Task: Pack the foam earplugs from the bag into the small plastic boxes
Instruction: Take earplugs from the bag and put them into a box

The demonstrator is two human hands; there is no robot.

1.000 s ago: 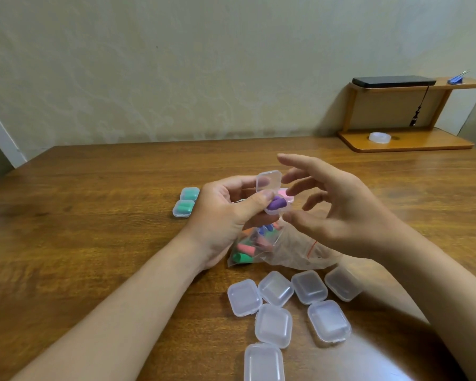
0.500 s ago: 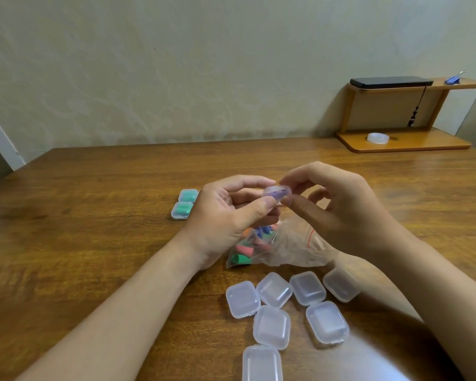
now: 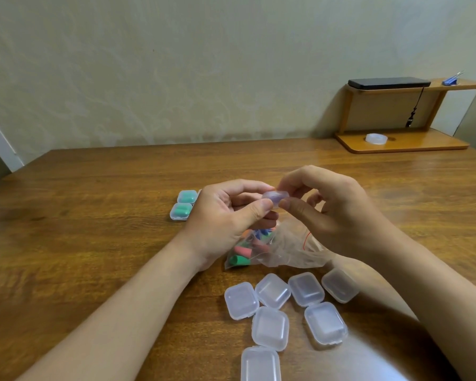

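Both hands pinch one small clear plastic box (image 3: 275, 198) above the brown wooden bench (image 3: 94, 229): the left hand (image 3: 226, 218) grips it with thumb and forefinger, the right hand (image 3: 333, 207) likewise from the other side. Something purple shows inside, probably an earplug. Just below the hands lies the crumpled clear bag of coloured foam earplugs (image 3: 261, 247). Nearer the person, seven empty clear boxes (image 3: 270, 327) cluster. Beyond the left hand sit two boxes holding green earplugs (image 3: 181, 211).
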